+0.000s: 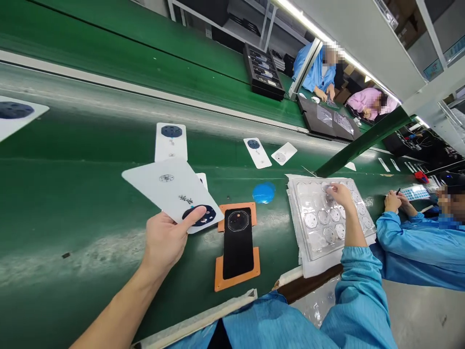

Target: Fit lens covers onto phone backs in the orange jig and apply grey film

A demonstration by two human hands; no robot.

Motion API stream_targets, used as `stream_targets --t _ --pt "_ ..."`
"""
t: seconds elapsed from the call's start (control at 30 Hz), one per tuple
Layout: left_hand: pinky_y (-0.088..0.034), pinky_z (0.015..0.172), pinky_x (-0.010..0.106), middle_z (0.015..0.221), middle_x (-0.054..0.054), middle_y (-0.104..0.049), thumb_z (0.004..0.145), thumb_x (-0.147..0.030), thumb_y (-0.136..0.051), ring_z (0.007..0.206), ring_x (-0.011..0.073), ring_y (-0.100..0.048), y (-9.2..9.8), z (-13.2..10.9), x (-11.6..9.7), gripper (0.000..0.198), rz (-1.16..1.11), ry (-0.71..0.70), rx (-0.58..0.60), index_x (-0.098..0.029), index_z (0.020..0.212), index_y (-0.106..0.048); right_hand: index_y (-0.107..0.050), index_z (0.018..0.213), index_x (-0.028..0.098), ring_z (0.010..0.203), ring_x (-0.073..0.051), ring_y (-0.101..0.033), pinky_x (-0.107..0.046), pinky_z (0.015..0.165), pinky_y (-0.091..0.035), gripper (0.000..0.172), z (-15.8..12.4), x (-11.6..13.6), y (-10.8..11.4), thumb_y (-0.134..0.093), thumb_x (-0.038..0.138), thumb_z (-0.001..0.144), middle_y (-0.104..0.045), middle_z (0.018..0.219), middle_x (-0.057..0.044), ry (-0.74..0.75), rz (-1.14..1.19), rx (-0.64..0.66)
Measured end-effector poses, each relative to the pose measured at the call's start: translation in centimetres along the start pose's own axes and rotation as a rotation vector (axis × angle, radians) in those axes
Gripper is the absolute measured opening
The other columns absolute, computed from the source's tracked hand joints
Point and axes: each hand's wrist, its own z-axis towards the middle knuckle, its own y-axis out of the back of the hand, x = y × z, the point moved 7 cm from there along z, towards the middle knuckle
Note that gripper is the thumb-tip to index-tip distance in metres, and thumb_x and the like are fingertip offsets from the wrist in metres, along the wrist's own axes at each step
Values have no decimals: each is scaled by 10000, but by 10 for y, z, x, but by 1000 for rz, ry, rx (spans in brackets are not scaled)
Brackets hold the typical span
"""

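My left hand [165, 240] grips a white phone back cover [160, 186] by its end, thumb over the dark round camera area. More white covers [171, 149] lie behind it, one partly hidden. At the right, my right hand [340, 195] reaches over a clear plastic tray [307, 194] with several round discs in its pockets. Its fingertips are pinched on a round disc [328, 189], which they partly cover. Between my hands, an orange fixture [238, 283] bears a black phone-shaped plate [238, 247]. A blue round film [264, 192] lies behind the fixture.
Two white covers [257, 152] lie farther back on the green bench [90, 203]. A green post [363, 140] slants up behind the tray. At the right, a person in blue [417, 237] works close by. Two people sit across the bench near black trays [263, 72].
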Motion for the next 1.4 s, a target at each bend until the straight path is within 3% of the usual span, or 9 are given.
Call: stream_targets --t 0.23,0.4,0.47,0.53,0.63,0.77,0.9,1.3,1.4 --pt "-598 826 355 966 101 -779 445 -428 -965 980 298 -715 -1 -2 6 588 -250 163 -29 -122 906 -767 -662 919 172 704 -196 -584 -316 679 -449 360 20 12 11 -723 401 649 -658 791 -48 29 -9 -11" --pt "-577 759 310 1008 111 -779 495 -453 -955 905 262 -717 7 3 3 557 -334 112 -58 -118 908 -789 -705 964 204 668 -190 -599 -349 684 -490 302 -44 63 23 -693 445 782 -674 766 -32 233 259 -227" --pt "-573 747 311 1007 115 -778 526 -452 -947 886 256 -714 8 5 3 536 -325 104 -44 -115 914 -793 -741 1010 221 769 -216 -678 -352 694 -548 316 -91 99 5 -745 447 791 -745 918 -69 343 539 -116" --pt "-573 733 317 993 116 -776 559 -446 -937 877 258 -713 8 6 5 517 -296 100 -26 -114 929 -796 -753 1096 253 872 -230 -718 -360 736 -593 301 -138 145 -27 -725 415 845 -768 1049 -78 425 724 142" --pt "-577 721 324 952 112 -774 605 -448 -920 887 272 -713 9 6 7 494 -249 80 7 -112 945 -796 -765 1063 250 855 -218 -732 -347 749 -609 291 -181 202 -76 -755 426 832 -779 1012 -71 400 872 414" --pt "-583 740 323 1002 119 -772 648 -457 -905 929 279 -712 10 6 6 480 -220 49 25 -118 969 -796 -759 811 191 497 -140 -568 -265 484 -462 332 -173 234 -126 -774 523 790 -637 569 1 214 815 534" --pt "-587 772 323 1081 128 -764 704 -496 -872 972 277 -709 12 8 6 497 -250 39 6 -130 1029 -788 -723 708 173 480 -118 -471 -258 478 -357 408 -151 244 -148 -798 574 722 -539 504 26 184 668 622" --pt "-581 840 330 1072 102 -767 758 -501 -837 991 267 -715 18 11 3 482 -318 0 -23 -145 1077 -771 -564 801 237 506 -139 -468 -272 566 -359 349 -152 261 -134 -707 555 792 -514 520 76 317 381 361" --pt "-584 784 324 1060 107 -766 754 -546 -822 965 271 -716 18 12 2 522 -360 25 -51 -142 1080 -761 -587 813 231 545 -146 -519 -274 583 -400 364 -132 260 -121 -675 585 820 -567 579 48 318 394 280"
